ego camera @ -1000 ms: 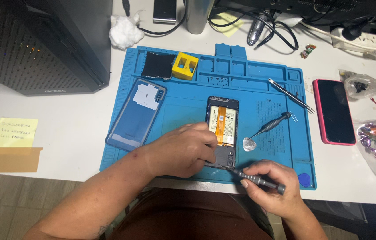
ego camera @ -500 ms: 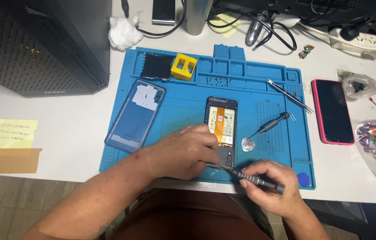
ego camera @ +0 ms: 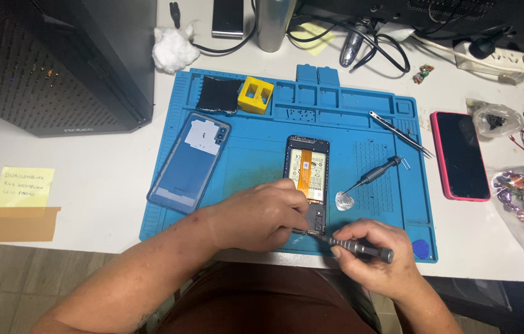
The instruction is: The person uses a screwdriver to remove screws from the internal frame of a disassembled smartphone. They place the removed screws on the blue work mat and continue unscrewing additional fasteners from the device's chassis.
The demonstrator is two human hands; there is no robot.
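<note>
An opened phone (ego camera: 307, 176) with its battery and orange flex showing lies on the blue work mat (ego camera: 255, 145). My left hand (ego camera: 262, 215) rests on the phone's near end and pinches the shaft of a grey screwdriver (ego camera: 355, 247). My right hand (ego camera: 373, 260) grips that screwdriver's handle, with the tip at the phone's lower edge. The phone's removed blue back cover (ego camera: 189, 162) lies to the left.
On the mat: a second screwdriver (ego camera: 373, 176), a clear pick (ego camera: 343, 200), tweezers (ego camera: 401, 133), a yellow block (ego camera: 255, 94), a black pad (ego camera: 220, 94), a blue pick (ego camera: 421, 248). A red-cased phone (ego camera: 460, 154) lies right; a black computer case (ego camera: 57, 62) stands left. Cables run along the back.
Both hands and the screwdriver have barely moved at the phone's near end; my left hand has shifted slightly. Nothing else moved.
</note>
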